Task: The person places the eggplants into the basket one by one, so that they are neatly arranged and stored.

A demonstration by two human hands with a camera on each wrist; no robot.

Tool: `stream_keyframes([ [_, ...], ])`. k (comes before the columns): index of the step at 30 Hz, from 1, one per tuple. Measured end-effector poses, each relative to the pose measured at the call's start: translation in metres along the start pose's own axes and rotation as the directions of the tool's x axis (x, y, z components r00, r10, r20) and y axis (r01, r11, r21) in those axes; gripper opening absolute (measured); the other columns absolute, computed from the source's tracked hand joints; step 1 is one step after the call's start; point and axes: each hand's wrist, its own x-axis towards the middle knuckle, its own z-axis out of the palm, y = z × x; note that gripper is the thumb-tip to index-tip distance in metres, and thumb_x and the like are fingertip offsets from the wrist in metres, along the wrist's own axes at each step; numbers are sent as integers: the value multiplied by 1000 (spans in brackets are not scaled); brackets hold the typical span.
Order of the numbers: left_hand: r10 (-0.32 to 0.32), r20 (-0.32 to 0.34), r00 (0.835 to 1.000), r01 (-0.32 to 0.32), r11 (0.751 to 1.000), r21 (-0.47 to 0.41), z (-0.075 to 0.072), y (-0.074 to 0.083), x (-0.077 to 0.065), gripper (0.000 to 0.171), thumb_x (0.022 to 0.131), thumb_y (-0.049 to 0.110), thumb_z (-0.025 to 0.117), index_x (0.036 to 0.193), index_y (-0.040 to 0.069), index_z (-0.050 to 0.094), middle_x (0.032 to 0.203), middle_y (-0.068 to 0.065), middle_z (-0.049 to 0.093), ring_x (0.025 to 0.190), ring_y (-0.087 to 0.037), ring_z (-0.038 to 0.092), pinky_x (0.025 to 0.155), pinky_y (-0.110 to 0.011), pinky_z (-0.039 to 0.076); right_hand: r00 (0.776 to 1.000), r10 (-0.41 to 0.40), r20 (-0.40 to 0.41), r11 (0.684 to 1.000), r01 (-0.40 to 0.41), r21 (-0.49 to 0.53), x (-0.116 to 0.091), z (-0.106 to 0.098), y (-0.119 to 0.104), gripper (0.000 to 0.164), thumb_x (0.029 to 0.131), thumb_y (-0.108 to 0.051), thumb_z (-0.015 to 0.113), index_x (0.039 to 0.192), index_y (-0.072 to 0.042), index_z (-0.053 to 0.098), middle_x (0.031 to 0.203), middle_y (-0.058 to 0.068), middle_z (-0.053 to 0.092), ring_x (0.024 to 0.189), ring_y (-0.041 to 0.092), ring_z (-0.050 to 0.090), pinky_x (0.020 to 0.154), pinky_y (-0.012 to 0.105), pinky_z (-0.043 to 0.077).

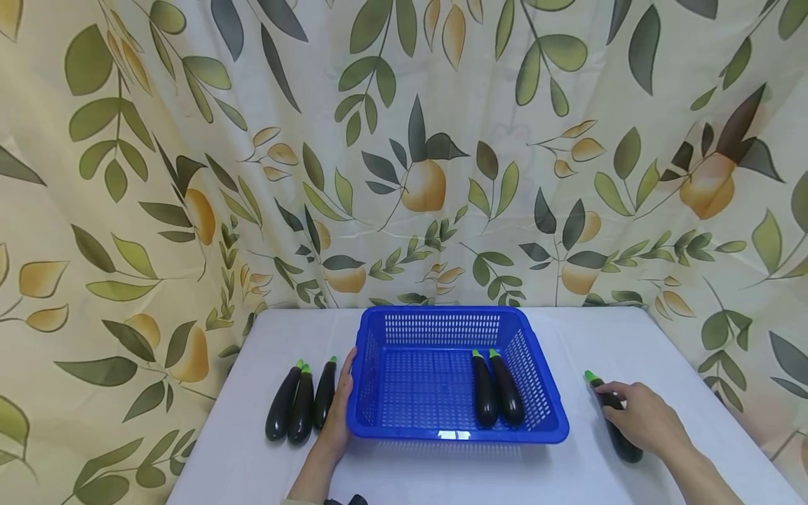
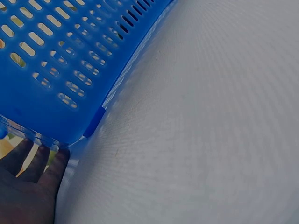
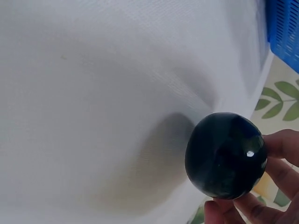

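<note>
A curtain (image 1: 404,154) printed with leafy sprigs and orange fruit hangs behind the blue basket and at both sides of it, in the head view from above my hands. Beneath the basket spreads a white-covered table (image 1: 587,333). The rectangular blue plastic basket (image 1: 404,431), its walls and floor pierced with slots, sits upright near the table's far edge.

My left hand (image 1: 339,414) rests against the basket's left side, the fingers straight and touching its wall, not wrapped around anything. My right hand (image 1: 647,417), well apart from the basket on its right, grasps an eggplant (image 1: 623,445) with thumb and fingers bent round its dark, glossy body; its green cap points away from me. Whether it bears on the cloth or is slightly raised, I cannot tell.

Inside the basket, toward its right wall, two eggplants (image 1: 485,393) lie side by side, green caps to the far end. Left of the basket, three more eggplants (image 1: 302,407) lie in a row, the nearest to the basket just beside my left fingers.

On the basket's front rim shows a small pale patch (image 1: 454,435); whether label or glare, I cannot tell.
</note>
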Motion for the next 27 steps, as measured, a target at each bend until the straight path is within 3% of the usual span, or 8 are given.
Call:
stream_keyframes([
  [4,-3,1,1000,3,1000,-2,0,0,0,52,112,48,14,163,48,14,176,8,6,164,-29,-3,125,-69,-5,1000,-4,-3,1000,4,0,-1,-4,-3,43,90,-18,75,127,1,68,115,42,60,101,56,63,76,62,56],
  [9,-10,-5,1000,10,1000,1,1,2,0,52,111,50,15,163,48,14,176,8,6,164,-29,-4,125,-70,-5,1000,-12,-14,1000,12,7,0,-9,-9,43,91,-17,74,128,2,67,111,39,61,89,42,64,71,56,57],
  [16,-11,-4,1000,11,1000,3,1,2,-1,52,111,49,15,163,48,13,176,7,5,164,-31,-4,125,-70,-5,998,-38,-42,999,39,17,0,-18,-16,42,91,-17,74,127,2,68,106,36,62,83,36,61,66,51,55],
  [27,-9,0,1000,9,1000,-5,1,2,-2,52,112,48,14,163,48,12,176,6,4,164,-31,-4,125,-70,-5,994,-72,-79,997,74,22,2,-33,-30,41,90,-18,74,126,2,69,109,38,62,82,35,63,67,51,57],
])
